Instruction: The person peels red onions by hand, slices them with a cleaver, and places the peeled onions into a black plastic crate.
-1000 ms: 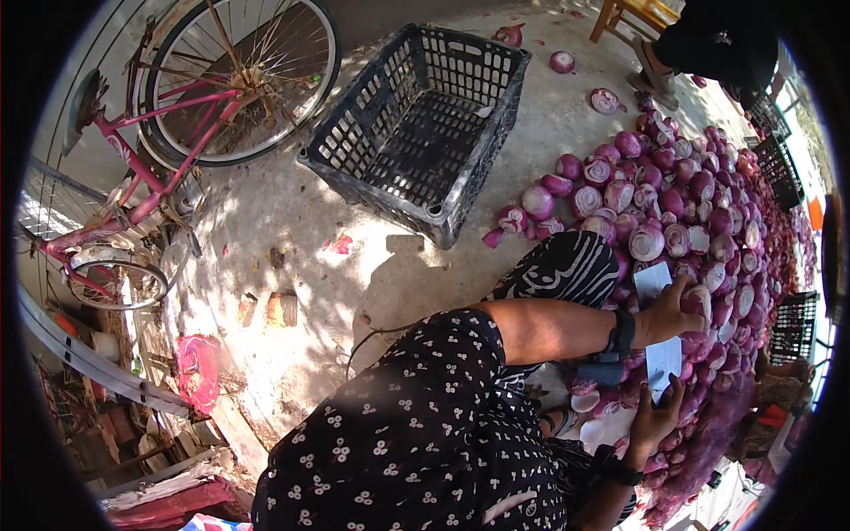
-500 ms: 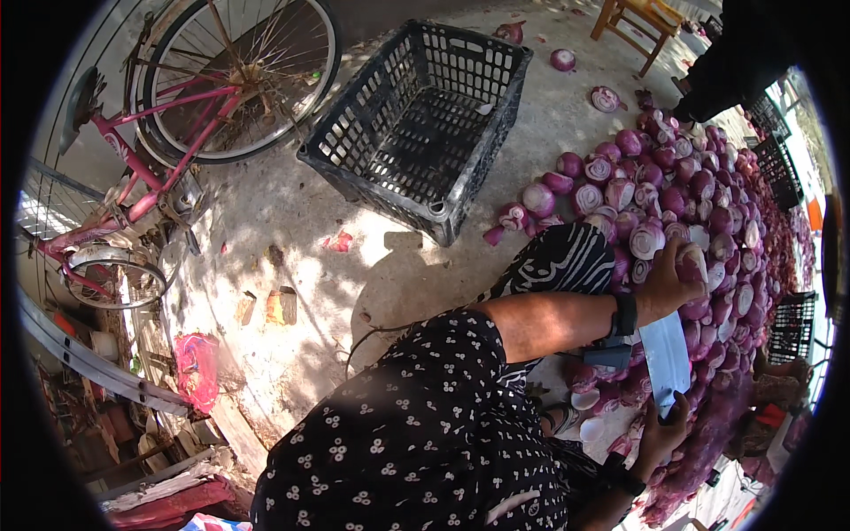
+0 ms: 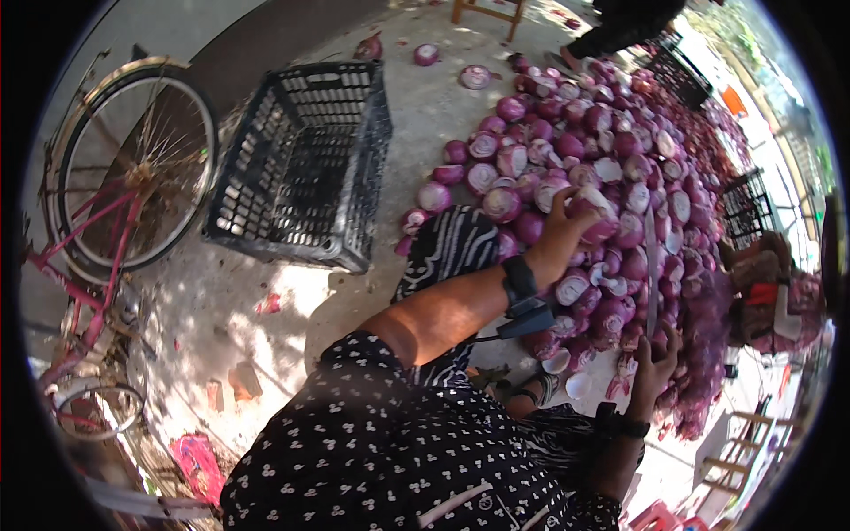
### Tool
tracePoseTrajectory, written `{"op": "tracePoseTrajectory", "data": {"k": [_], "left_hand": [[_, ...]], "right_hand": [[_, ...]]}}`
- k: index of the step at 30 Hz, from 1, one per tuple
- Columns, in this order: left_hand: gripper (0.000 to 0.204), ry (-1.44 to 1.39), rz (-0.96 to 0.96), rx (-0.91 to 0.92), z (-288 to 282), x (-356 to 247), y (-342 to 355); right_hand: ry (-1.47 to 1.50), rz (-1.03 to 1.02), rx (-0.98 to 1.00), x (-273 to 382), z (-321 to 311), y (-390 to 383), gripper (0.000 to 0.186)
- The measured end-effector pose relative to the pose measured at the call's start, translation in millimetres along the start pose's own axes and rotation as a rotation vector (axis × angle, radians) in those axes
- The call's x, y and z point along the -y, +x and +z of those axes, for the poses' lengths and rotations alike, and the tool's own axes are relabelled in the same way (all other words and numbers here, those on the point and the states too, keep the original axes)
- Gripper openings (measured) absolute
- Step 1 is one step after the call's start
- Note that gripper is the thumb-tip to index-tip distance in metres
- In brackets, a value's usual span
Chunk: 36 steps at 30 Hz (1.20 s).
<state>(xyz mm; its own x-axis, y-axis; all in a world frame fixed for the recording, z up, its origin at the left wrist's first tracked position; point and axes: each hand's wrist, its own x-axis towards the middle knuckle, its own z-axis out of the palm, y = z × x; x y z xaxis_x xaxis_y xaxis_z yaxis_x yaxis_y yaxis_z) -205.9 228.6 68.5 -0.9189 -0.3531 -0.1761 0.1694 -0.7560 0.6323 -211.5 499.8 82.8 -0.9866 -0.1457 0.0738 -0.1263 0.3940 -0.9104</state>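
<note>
My left hand [image 3: 560, 232] is closed around a red onion [image 3: 595, 215], holding it over a big heap of red onions [image 3: 611, 323]. Many onions in the heap have their ends cut off and show pale rings. Lower down, my right hand [image 3: 656, 363] grips a knife [image 3: 652, 274] by its handle, which the fingers mostly hide. The long blade points away from me and appears narrow, nearly edge-on. It is apart from the held onion, to its right.
Left of the heap stands a black plastic crate [image 3: 305, 190] on the concrete floor. A pink bicycle [image 3: 111, 234] leans at the far left. Loose onions [image 3: 426, 55] lie beyond the crate. Another person's dark-clothed leg [image 3: 611, 35] is at the far side, near another black crate [image 3: 680, 75].
The view has swung right, so everything sits further left. The knife blade has turned from its broad face to nearly edge-on. My left hand still holds the onion.
</note>
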Motion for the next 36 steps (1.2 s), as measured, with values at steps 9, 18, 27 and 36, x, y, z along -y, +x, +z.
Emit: {"op": "tracePoseTrajectory", "data": {"k": [9,18,27,36], "left_hand": [[0.071,-0.135,-0.361,0.391,2.8,1.1,-19.9],[0.075,0.628,0.076,0.681,4.6,21.7,-16.3],[0.074,0.671,0.023,0.716,-3.3,18.9,-16.2],[0.074,0.692,-0.027,0.766,-7.0,-7.2,-32.7]], "right_hand": [[-0.273,-0.421,-0.094,25.1,12.7,-17.6,0.046],[-0.477,-0.622,0.028,28.6,12.6,-28.2,0.069],[-0.421,-0.596,0.092,30.6,13.4,-27.0,0.068],[-0.438,-0.631,-0.042,22.0,5.7,-12.7,0.063]]}}
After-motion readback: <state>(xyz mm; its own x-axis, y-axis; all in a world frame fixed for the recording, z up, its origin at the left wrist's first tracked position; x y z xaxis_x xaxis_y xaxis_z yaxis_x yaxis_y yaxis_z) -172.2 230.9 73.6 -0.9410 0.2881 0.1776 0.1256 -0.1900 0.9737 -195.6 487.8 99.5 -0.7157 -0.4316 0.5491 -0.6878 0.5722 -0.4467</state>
